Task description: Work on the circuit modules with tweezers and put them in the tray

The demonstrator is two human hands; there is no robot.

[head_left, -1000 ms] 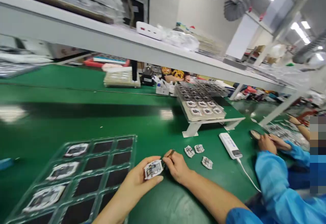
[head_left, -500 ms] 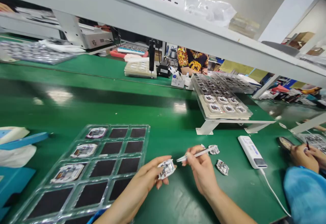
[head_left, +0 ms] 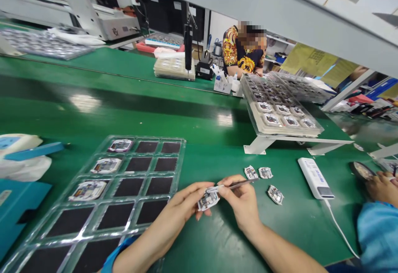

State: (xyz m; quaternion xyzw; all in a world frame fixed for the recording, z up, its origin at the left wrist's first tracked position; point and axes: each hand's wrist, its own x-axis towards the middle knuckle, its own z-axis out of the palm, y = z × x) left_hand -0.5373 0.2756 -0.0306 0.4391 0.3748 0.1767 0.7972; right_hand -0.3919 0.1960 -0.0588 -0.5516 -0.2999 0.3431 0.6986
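My left hand [head_left: 186, 204] pinches a small white circuit part [head_left: 208, 199] just above the green table. My right hand [head_left: 241, 200] grips thin metal tweezers [head_left: 236, 185], their tip resting on the top of that part. Three more small parts [head_left: 250, 172] [head_left: 265, 172] [head_left: 275, 194] lie loose on the table just right of my hands. To the left lies a clear plastic tray [head_left: 178, 163] with dark pockets; three pockets in its left column hold parts [head_left: 106, 165].
A raised stack of filled trays [head_left: 281, 117] stands on a white stand at the back right. A white power bank [head_left: 315, 177] with a cable lies to the right. Another person's hand [head_left: 381, 186] and blue sleeve are at the right edge. Blue items [head_left: 18, 157] lie left.
The view has tilted down. My right hand has brought the tweezers' tip from beside the part onto it; the left hand still holds the part.
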